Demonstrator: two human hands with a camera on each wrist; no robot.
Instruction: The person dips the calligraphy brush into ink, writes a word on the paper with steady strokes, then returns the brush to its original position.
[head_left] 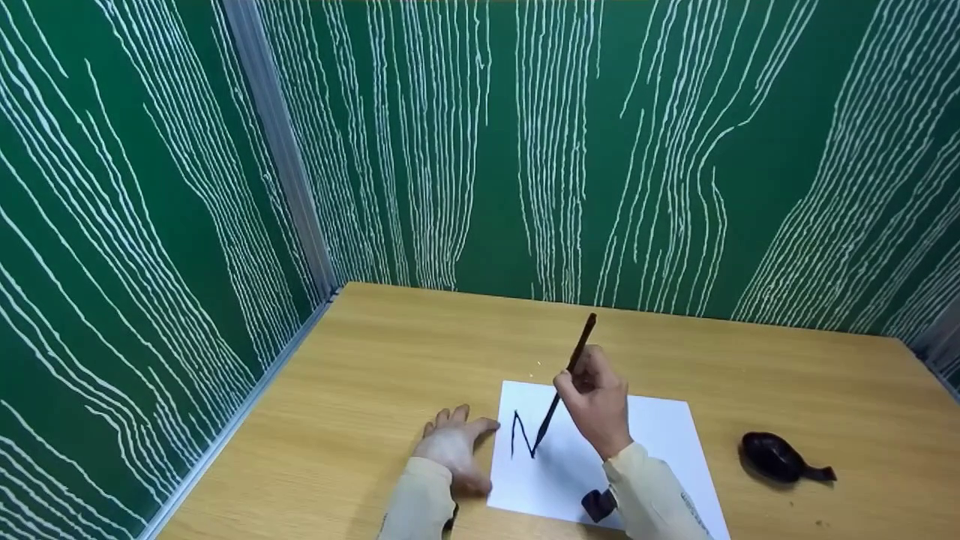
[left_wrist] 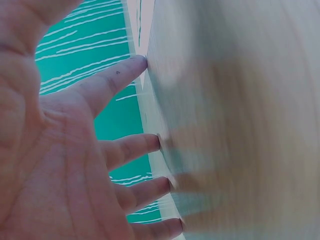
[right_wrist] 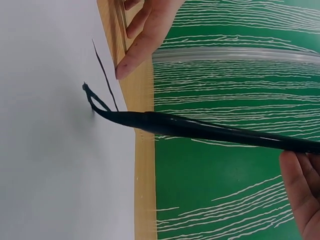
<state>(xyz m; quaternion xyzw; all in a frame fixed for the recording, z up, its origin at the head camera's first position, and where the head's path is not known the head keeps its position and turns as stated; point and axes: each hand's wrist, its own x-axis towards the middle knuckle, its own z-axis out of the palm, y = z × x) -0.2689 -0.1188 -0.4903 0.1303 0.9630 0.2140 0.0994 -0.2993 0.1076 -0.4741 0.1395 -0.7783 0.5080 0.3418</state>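
The slender black brush with a dark, pointed tip (head_left: 552, 411) leans over the left half of the white rectangular paper sheet (head_left: 664, 442), its top toward the far right, its tip bent at the black strokes (head_left: 524, 433). The right hand (head_left: 598, 401) pinches the shaft; the left hand (head_left: 452, 448) spreads its fingers apart at the sheet's left edge, on the tan wooden table (head_left: 337, 420). The brush looks light, its glossy shaft stiff and perhaps slippery, its tip soft, so the shaft above the tip seems the best hold; the thin paper likely slides and creases easily
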